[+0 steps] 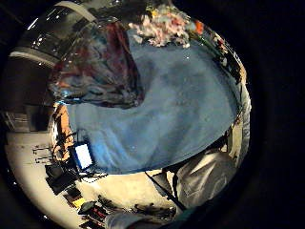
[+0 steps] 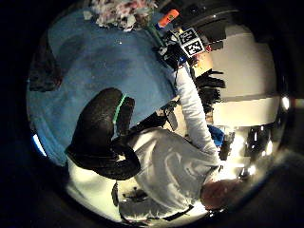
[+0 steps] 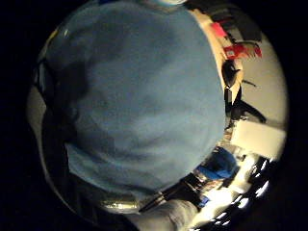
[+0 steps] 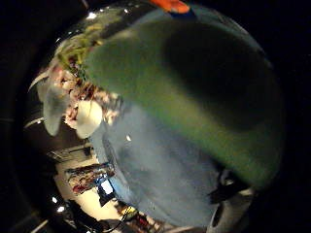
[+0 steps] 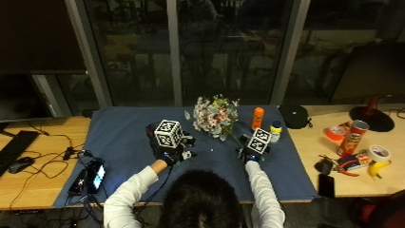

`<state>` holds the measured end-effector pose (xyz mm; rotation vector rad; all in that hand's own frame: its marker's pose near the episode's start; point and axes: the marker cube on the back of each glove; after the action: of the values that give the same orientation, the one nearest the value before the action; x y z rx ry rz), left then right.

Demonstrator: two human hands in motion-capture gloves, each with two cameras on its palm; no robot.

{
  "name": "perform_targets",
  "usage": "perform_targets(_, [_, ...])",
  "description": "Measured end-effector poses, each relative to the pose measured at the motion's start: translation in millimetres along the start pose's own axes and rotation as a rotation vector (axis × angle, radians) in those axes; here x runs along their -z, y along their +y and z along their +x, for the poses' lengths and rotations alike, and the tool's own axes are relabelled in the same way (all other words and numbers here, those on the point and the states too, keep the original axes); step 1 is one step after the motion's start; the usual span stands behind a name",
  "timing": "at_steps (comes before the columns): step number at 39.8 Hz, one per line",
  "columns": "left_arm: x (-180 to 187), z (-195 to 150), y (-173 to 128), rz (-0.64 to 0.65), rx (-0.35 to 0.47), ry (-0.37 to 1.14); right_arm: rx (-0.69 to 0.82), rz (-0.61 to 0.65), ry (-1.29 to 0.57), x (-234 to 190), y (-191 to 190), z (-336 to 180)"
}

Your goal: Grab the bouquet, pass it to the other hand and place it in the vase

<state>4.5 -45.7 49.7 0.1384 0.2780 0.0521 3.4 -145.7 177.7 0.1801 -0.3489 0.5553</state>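
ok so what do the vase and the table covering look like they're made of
The vase looks like clear glass: glossy, with bright glints, and dark reddish shapes show through its wall. Clear plastic can't be ruled out. The table covering looks like blue cloth with a matte finish: no shine, soft shading, and it hangs slightly over the table's front edge.

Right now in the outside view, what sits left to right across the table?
Keyboard → mouse → phone → left hand → bouquet → orange bottle → chips can → banana.
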Motion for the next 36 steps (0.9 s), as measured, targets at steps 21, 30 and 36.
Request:
perform_targets(21, [35.2,45.3,-75.7,0.173,-0.023,0.716,0.338,0.070,-0.960,102.5,77.0,-88.6])
perform_targets(30, [61.5,78.6,-101.7,-0.001,-0.032,1.140,0.648,0.116,-1.228,100.3,80.7,-132.7])
perform_targets(36, [53.1,91.0,-122.6,-0.068,-0.106,1.255,0.386,0.021,-1.140,95.5,105.6,-145.0])
